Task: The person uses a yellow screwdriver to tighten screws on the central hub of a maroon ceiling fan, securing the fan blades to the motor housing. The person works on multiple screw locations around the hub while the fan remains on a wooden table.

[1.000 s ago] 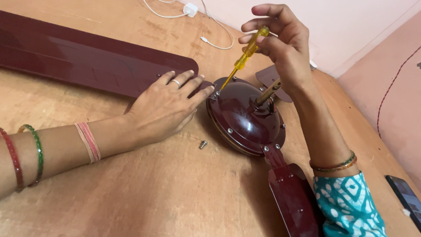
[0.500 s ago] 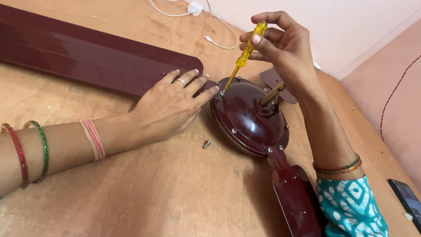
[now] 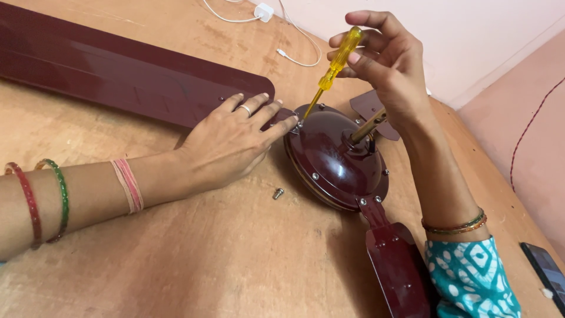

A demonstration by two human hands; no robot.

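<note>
Lying across the wooden surface [image 3: 194,259], a dark maroon ceiling fan takes up most of the view. Its longest visible blade [image 3: 118,76] runs from the upper left edge toward the centre, glossy, flat and round-ended, with small screws near that end. A second blade [image 3: 397,271] stretches from the hub toward the bottom edge, fixed by a narrow bracket with silver screws, and a third blade end [image 3: 368,106] peeks out behind the hub, partly hidden by the right wrist. The motor housing [image 3: 335,159] sits at the centre right, a shiny maroon dome with a ring of silver screws round its rim and a short brass-coloured rod rising tilted from its top.

The left hand [image 3: 226,144] rests flat, palm down and fingers spread, on the end of the long blade, fingertips reaching the edge of the housing; it grips nothing and wears a ring. The right hand [image 3: 388,62] is raised above the housing, fingers pinched narrowly around the handle of a yellow see-through screwdriver [image 3: 335,62], which slants down so that its tip meets the rim beside the left fingertips.

A white charger and cable [image 3: 265,15] lie near the top edge. A dark phone [image 3: 544,268] lies at the lower right. One loose screw [image 3: 278,192] lies on the wood just below the left hand.
</note>
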